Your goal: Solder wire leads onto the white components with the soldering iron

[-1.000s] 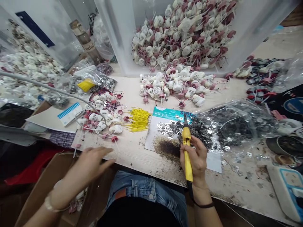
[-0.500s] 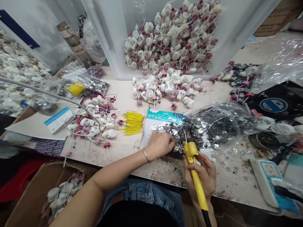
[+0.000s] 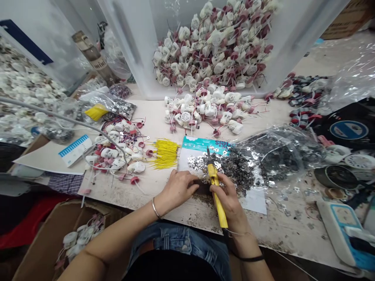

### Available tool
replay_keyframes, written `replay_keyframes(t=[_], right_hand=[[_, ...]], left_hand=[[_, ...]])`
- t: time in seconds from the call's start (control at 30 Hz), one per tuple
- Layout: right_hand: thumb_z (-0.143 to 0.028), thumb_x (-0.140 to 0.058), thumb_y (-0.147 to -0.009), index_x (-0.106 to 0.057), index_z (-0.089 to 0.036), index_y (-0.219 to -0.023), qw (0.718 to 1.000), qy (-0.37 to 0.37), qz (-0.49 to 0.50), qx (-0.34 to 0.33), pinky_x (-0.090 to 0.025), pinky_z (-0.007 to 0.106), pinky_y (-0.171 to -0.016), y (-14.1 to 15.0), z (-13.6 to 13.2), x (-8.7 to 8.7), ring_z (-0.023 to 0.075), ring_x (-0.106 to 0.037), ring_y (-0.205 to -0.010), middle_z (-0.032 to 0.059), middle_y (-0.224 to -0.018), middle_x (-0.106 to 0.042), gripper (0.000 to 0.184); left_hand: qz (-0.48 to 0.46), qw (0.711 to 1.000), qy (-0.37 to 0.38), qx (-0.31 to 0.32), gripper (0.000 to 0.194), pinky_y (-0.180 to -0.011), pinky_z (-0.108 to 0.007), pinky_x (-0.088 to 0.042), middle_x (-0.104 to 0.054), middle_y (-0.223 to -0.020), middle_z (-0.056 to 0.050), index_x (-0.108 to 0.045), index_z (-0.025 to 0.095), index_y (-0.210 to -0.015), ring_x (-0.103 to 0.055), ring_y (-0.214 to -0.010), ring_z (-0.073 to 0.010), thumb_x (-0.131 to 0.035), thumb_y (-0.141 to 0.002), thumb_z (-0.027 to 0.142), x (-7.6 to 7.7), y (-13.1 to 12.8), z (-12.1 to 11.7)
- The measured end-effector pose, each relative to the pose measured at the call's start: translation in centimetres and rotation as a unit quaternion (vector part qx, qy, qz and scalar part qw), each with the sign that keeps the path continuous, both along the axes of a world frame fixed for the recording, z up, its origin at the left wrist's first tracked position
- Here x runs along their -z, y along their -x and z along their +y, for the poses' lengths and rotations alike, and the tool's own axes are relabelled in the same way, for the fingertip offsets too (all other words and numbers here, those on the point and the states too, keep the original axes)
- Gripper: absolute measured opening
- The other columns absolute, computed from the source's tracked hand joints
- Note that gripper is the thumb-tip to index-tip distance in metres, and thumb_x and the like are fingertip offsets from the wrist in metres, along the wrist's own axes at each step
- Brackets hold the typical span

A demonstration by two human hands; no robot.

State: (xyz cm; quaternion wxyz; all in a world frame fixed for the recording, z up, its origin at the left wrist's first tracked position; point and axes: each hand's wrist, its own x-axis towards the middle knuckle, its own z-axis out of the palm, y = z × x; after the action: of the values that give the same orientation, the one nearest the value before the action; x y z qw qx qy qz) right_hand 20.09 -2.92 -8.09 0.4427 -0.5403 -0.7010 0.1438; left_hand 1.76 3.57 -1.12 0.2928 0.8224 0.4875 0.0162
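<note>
In my right hand (image 3: 230,199) is a yellow soldering iron (image 3: 216,199), its metal tip pointing up and away over the small parts. My left hand (image 3: 180,189) lies at the near left edge of the heap, thumb and forefinger bent towards each other beside a dark block (image 3: 203,189). Whatever is between those fingertips is too small or hidden to make out. Beyond both hands spreads a heap of small shiny metal pieces (image 3: 240,168) on a white and teal sheet (image 3: 195,143). A bundle of yellow wires (image 3: 165,154) lies left of it.
White and pink plastic parts with wires (image 3: 205,107) lie behind, before a big translucent bin (image 3: 140,70) of more. Another cluster (image 3: 109,150) sits left under a grey cable. At right are a clear bag of metal pieces (image 3: 281,156), a round tin (image 3: 334,175) and a power strip (image 3: 336,230).
My left hand has drawn back from the metal heap, towards me and to the left. My right hand has brought the soldering iron leftward, closer to the left hand.
</note>
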Motion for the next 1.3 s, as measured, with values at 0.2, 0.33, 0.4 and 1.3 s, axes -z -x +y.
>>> replay_keyframes(t=[0.2, 0.33, 0.4, 1.3], right_hand=[[-0.007, -0.067, -0.074, -0.066, -0.024, -0.089, 0.991, -0.101, 0.007, 0.083, -0.059, 0.026, -0.076, -0.1, -1.3, -1.3, 0.0173, -0.064, -0.102, 0.0007, -0.127, -0.055, 0.023], [-0.002, -0.069, -0.072, -0.063, -0.018, -0.079, 0.980, -0.136, 0.011, 0.145, -0.059, 0.025, -0.072, 0.7, -2.8, -2.6, 0.0153, -0.067, -0.093, 0.0033, -0.125, -0.055, 0.019], [-0.003, -0.069, -0.073, -0.062, -0.017, -0.075, 0.979, -0.132, 0.015, 0.157, -0.059, 0.024, -0.071, 1.3, -3.4, -2.9, 0.0147, -0.067, -0.092, 0.0048, -0.122, -0.057, 0.015], [-0.027, -0.075, -0.070, -0.049, -0.020, -0.077, 0.917, 0.076, 0.361, 0.154, -0.055, 0.027, -0.071, 3.8, 0.4, -5.1, 0.0233, -0.058, -0.113, 0.0102, -0.125, -0.050, 0.028]], left_hand=[[-0.090, 0.988, -0.057, -0.115, 0.014, -0.077, -0.028, -0.047, -0.072, -0.082, -0.003, -0.072, 0.020, -0.093, -0.064, -0.078, -0.0176, -0.067, -0.080, 0.024, -0.1, 1.4, 5.6], [-0.091, 0.943, -0.154, -0.281, 0.034, -0.100, -0.037, -0.039, -0.061, -0.122, -0.014, -0.060, 0.013, -0.120, -0.055, -0.115, -0.0245, -0.053, -0.087, 0.018, -0.3, 2.5, 14.4], [-0.092, 0.915, -0.175, -0.352, 0.042, -0.104, -0.042, -0.035, -0.052, -0.132, -0.020, -0.054, 0.009, -0.126, -0.047, -0.125, -0.0292, -0.054, -0.085, 0.017, -0.3, 2.9, 18.2], [-0.198, 0.931, -0.143, 0.271, 0.032, -0.091, -0.032, -0.050, -0.059, -0.124, -0.010, -0.068, 0.025, -0.104, -0.059, -0.104, -0.0166, -0.042, -0.094, 0.011, -2.4, 2.7, 1.6]])
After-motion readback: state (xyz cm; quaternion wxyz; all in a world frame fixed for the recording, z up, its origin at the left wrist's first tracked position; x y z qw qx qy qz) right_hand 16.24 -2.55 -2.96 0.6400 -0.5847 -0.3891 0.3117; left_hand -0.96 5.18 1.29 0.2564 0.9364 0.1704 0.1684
